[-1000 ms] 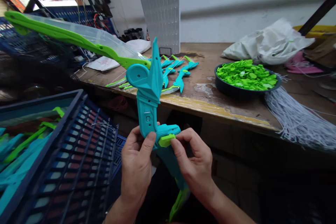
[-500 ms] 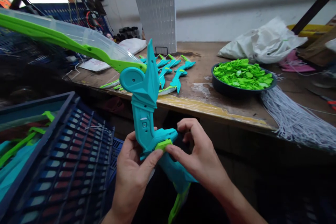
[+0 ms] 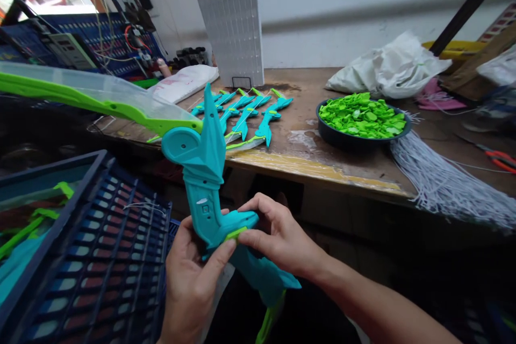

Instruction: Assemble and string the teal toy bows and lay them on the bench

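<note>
I hold a teal toy bow [image 3: 201, 172] upright in front of me, below the bench edge. Its lime-green limb [image 3: 80, 99], wrapped in clear plastic, reaches up and to the far left. My left hand [image 3: 191, 274] is wrapped round the teal grip from below, thumb against a small green clip [image 3: 236, 234] on the grip. My right hand [image 3: 278, 239] pinches that green clip from the right, fingers closed on it. A second green limb [image 3: 272, 317] hangs down under my hands.
On the wooden bench [image 3: 322, 164] lie several finished teal bows [image 3: 245, 113], a dark bowl [image 3: 342, 140] heaped with green clips, a bundle of white strings [image 3: 447, 183] and white bags [image 3: 387, 70]. A dark blue crate [image 3: 100, 247] with bows stands at my left.
The bow has shifted left and lower in view. My right hand has pushed the green clip flatter into the grip, its fingers closing over the teal piece.
</note>
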Demonstrator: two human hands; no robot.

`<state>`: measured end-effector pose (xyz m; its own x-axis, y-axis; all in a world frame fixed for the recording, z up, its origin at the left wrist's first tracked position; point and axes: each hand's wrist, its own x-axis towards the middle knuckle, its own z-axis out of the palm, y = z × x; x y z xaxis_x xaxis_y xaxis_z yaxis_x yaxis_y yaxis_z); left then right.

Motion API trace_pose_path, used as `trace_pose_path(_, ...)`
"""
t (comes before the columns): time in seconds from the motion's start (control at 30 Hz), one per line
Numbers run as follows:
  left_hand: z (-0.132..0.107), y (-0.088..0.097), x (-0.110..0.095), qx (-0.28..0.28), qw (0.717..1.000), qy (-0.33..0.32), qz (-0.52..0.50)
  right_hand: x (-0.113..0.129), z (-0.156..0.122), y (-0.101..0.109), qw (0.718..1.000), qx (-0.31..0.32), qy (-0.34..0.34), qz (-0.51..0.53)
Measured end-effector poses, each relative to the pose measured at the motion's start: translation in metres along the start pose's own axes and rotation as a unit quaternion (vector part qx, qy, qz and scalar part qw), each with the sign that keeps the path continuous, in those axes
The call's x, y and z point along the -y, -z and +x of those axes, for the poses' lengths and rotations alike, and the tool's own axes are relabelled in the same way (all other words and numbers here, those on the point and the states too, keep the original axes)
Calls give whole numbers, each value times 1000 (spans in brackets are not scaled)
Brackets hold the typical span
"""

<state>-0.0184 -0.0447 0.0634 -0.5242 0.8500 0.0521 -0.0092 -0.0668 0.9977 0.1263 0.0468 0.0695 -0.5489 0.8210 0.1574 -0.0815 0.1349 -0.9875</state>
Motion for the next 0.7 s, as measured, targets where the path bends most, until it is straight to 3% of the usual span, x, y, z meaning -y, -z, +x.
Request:
trace_pose_path(0.2,7,3,8,-3,996,37,-80,0,3,-4,1000,-16,18,-1)
trace_pose_path(0.33,9,0,15,-6,974,140,-177,-4,-1,-7,997,-38,52,-31)
trace_pose_path(0.43,12,0,19,4,952,203,-227,-12,3,8,994,16,79,-71)
trace_pose_path(0.5,21,7,24,-5,947,202,-250,-18,16,35,983,17,91,-158)
trace_pose_path(0.53,29,13,28,-8,943,196,-267,-20,26,55,970,-15,85,-228)
trace_pose_path(0.6,49,30,38,5,928,187,-323,-22,50,104,914,-121,43,-385)
trace_pose_path(0.7,81,63,53,65,886,175,-424,-16,85,191,851,-244,-10,-466)
